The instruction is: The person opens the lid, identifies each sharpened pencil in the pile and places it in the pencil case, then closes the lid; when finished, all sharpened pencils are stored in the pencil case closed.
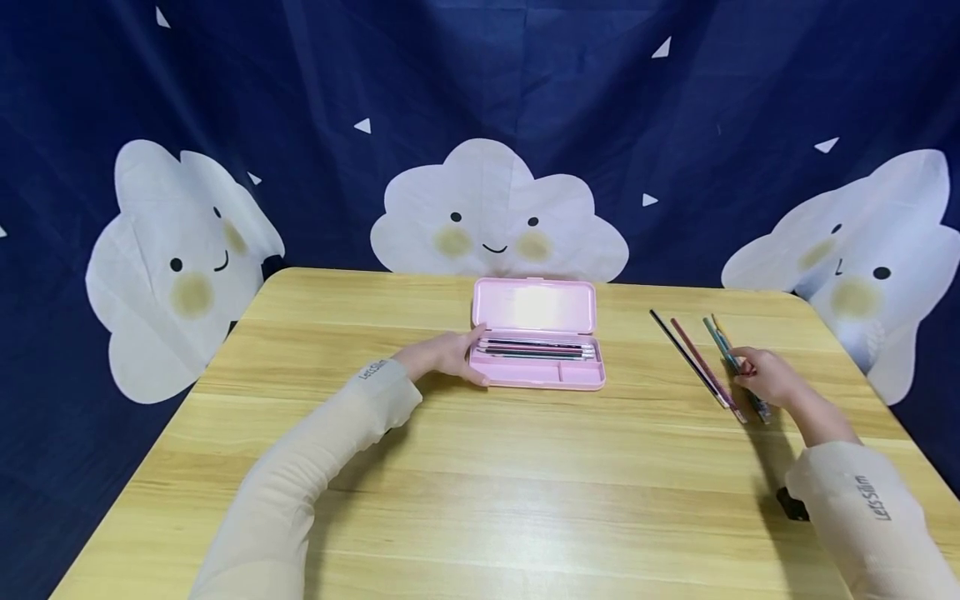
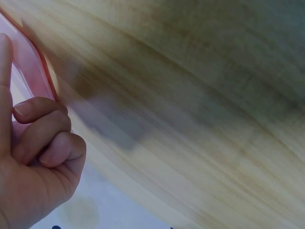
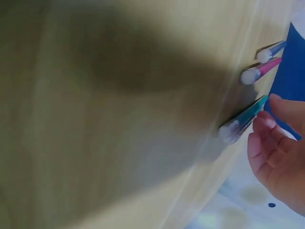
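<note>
A pink pencil case lies with its lid raised at the back, and several pencils rest in its long compartment. My left hand holds the case's left end, thumb and a finger spread along it; other fingers curl in the left wrist view. Over on the right, my right hand pinches a teal pencil that lies close beside a yellowish one. Left of these, a dark pencil and a red pencil lie on the table. My right fingers partly hide the teal pencil.
The wooden table has rounded far corners. Behind it hangs a dark blue curtain with white smiling clouds. Two small front compartments of the case show their pink bottoms.
</note>
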The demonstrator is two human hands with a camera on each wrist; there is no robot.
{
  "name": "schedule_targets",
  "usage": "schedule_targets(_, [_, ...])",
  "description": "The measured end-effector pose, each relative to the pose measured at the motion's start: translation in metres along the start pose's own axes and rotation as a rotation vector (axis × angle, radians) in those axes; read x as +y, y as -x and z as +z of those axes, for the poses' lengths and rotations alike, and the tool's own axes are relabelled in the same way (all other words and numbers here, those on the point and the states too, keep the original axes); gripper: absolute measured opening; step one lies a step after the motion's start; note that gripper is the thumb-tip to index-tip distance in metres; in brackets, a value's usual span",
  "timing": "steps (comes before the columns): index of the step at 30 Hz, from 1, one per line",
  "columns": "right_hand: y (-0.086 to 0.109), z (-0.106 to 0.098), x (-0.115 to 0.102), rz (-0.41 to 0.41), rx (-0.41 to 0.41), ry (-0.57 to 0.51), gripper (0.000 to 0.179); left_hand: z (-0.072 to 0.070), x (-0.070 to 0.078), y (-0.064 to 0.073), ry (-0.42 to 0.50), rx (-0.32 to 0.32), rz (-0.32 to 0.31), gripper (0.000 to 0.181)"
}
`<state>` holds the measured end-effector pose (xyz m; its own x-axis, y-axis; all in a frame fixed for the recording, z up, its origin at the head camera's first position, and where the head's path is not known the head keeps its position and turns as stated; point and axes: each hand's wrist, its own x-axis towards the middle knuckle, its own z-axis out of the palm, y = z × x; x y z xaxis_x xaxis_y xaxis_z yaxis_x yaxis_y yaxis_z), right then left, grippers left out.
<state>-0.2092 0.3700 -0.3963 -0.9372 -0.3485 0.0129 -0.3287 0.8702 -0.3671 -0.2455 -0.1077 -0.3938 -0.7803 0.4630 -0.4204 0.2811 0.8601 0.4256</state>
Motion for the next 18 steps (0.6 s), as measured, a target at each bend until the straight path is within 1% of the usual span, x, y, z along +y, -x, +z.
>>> schedule_targets(5, [0.0009, 0.0017, 0.0023, 0.054, -0.048, 0.039, 0.039, -0.0005, -0.0014, -0.0004, -0.004, 0.002, 0.0, 0.107])
schedule_targets(8, [-0.0013, 0.0026, 0.0013, 0.066, -0.067, 0.028, 0.04, -0.0005, -0.0018, -0.0009, -0.013, 0.004, 0.0, 0.107])
schedule_targets(10, [-0.0021, 0.0029, 0.0013, 0.074, -0.05, 0.027, 0.039, -0.0003, -0.0019, -0.0012, -0.016, 0.001, -0.004, 0.108])
schedule_targets(13, [-0.0019, 0.0019, 0.0023, 0.114, -0.013, 0.025, 0.039, 0.0003, -0.0023, -0.0016, -0.02, 0.0, -0.007, 0.108])
schedule_targets(15, [-0.0012, 0.0009, 0.0035, 0.14, 0.008, 0.052, 0.041, 0.0004, -0.0027, -0.0017, -0.022, 0.0, -0.007, 0.108])
schedule_targets(18, [-0.0008, -0.0001, 0.0045, 0.164, -0.006, 0.075, 0.042, 0.0005, -0.0032, -0.0017, -0.017, 0.004, -0.009, 0.108])
